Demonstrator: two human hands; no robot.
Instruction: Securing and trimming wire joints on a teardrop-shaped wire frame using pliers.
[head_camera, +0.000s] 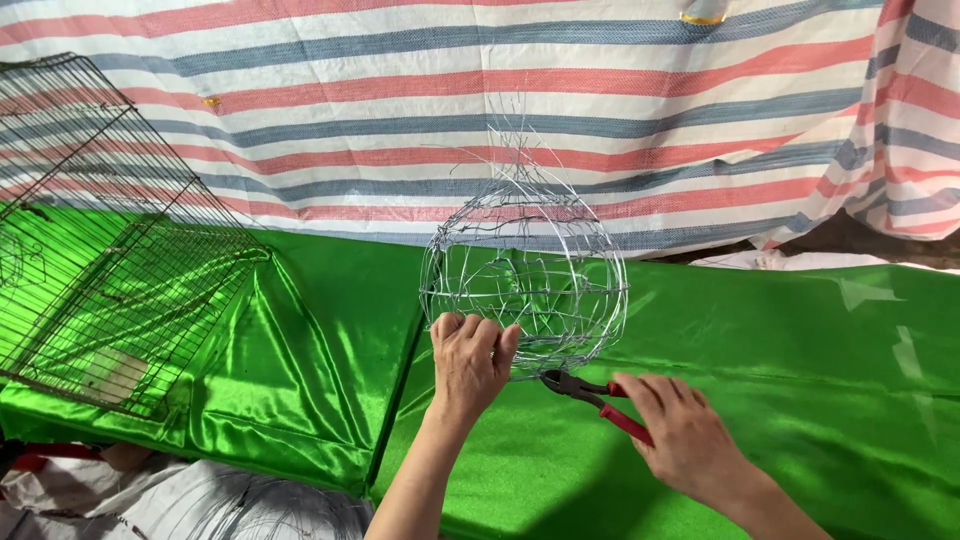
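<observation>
Wire ball (525, 275) sits mid-frame on green cloth (800, 380) — left hand (470, 365) is fisted on its lower edge, right hand (685, 435) closed around red-handled pliers (590, 392), tips at the ball's base. Dark wire cage (110, 270) far left.

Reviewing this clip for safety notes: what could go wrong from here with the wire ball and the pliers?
1. Loose wire ends stick out atop the round silver wire-mesh ball; they could scratch the left hand gripping its lower rim.
2. The red-handled pliers in the right hand bite close to the left fingers; a slip might pinch.
3. The shiny green satin cloth could snag.
</observation>
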